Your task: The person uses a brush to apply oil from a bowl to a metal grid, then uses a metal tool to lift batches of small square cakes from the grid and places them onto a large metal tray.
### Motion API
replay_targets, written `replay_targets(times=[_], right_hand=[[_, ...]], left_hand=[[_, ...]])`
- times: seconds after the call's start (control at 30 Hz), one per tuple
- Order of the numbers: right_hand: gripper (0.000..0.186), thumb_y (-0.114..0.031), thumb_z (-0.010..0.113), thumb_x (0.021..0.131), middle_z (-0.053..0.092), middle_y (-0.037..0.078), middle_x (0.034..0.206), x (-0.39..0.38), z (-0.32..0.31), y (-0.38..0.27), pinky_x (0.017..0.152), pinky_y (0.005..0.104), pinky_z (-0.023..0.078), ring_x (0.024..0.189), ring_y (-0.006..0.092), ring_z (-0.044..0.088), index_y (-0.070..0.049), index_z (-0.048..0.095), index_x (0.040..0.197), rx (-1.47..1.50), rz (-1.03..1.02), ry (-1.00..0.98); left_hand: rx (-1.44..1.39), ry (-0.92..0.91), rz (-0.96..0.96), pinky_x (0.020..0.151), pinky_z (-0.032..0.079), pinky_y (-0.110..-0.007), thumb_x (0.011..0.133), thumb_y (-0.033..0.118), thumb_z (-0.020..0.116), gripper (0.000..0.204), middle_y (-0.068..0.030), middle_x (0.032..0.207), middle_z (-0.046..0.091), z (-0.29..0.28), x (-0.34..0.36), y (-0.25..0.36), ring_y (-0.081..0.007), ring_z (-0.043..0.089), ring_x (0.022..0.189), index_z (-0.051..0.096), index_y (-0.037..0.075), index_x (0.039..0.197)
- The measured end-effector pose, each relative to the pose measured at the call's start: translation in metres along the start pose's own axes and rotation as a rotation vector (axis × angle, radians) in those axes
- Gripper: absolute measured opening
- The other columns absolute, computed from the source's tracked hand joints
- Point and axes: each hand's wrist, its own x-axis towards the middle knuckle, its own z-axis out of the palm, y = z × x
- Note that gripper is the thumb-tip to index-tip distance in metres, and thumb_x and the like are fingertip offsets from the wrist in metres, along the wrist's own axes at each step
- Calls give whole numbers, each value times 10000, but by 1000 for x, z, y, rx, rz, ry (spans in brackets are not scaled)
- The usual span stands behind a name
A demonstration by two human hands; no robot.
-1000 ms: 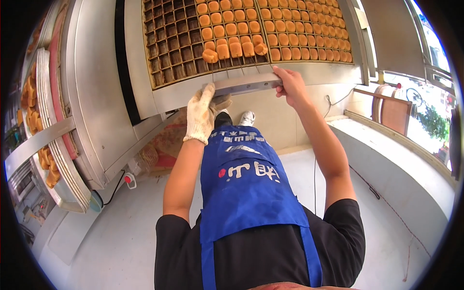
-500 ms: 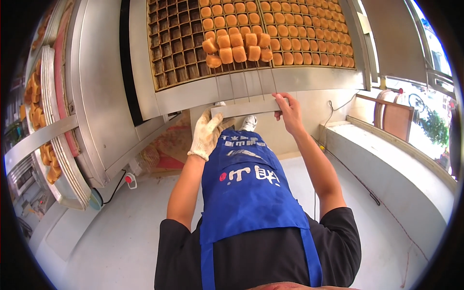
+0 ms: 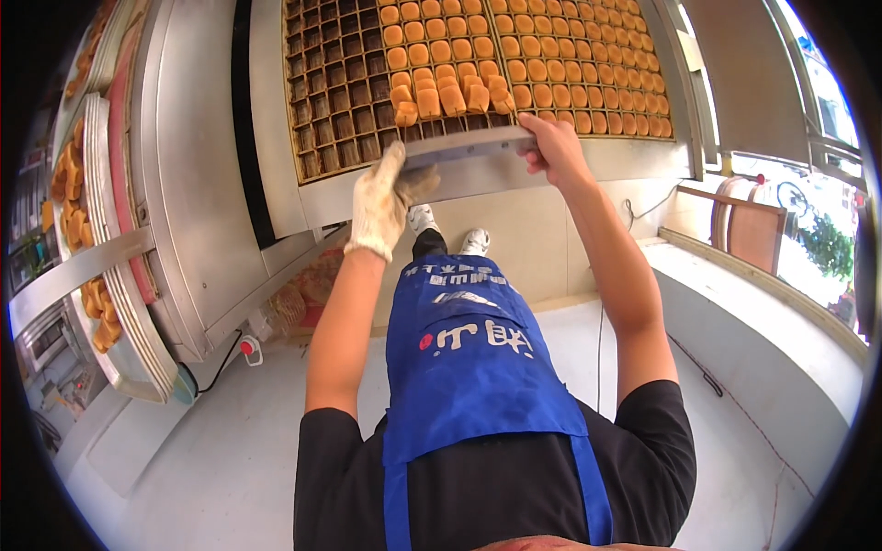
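My left hand [image 3: 381, 197], in a cream knit glove, is closed on the left end of a steel bar [image 3: 464, 147]. My right hand [image 3: 556, 151], bare, grips its right end. The bar lies along the front edge of a griddle mold with square cells [image 3: 334, 110]; thin prongs seen earlier are mostly hidden. Just beyond the bar, several golden cakes [image 3: 452, 99] sit raised and tilted above the cells. Further rows of cakes [image 3: 579, 69] fill cells behind and to the right; cells at the left hold no cakes.
A steel cabinet [image 3: 184, 184] stands at left, with layered trays [image 3: 138, 354] holding cakes [image 3: 96, 303]. A ledge [image 3: 753, 331] runs along the right, below a window with a brown board [image 3: 749, 230]. My shoes [image 3: 473, 241] and blue apron [image 3: 478, 386] show below.
The bar and both hands first came toward me, and more cakes rose from the cells. Since then they have moved back up toward the griddle, and the prongs show less.
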Motion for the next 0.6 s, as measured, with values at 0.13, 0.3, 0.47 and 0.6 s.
replay_targets(times=[0.13,0.3,0.47,0.6], right_hand=[[372,-351,696,1007,577,29,675,24,5,34,401,293,425,470,114,527,6,657,907,58,-50,1],[381,-398,698,1029,583,3,686,20,-12,127,421,255,378,484,90,523,-19,672,1000,109,-170,-63],[371,-371,693,1038,615,16,692,-5,-14,125,435,247,386,511,86,560,0,677,1041,48,-203,-62],[375,-367,699,1034,611,14,692,7,-11,104,433,253,391,498,88,552,7,672,1035,105,-221,-62]], left_hand=[[-183,-8,-44,873,678,-461,1008,176,731,260,-168,1083,718,-11,23,-13,-314,759,928,655,-51,1109],[-250,-137,-73,1069,598,-512,1064,58,591,268,-206,1230,667,-56,20,-77,-373,699,1155,524,-70,1290],[-236,-107,-16,1067,602,-512,1070,54,584,334,-193,1264,632,-53,0,-81,-384,687,1165,477,-49,1368],[-150,-69,-53,1050,605,-482,1059,66,606,364,-166,1255,603,-39,8,-59,-312,685,1121,480,-92,1362]])
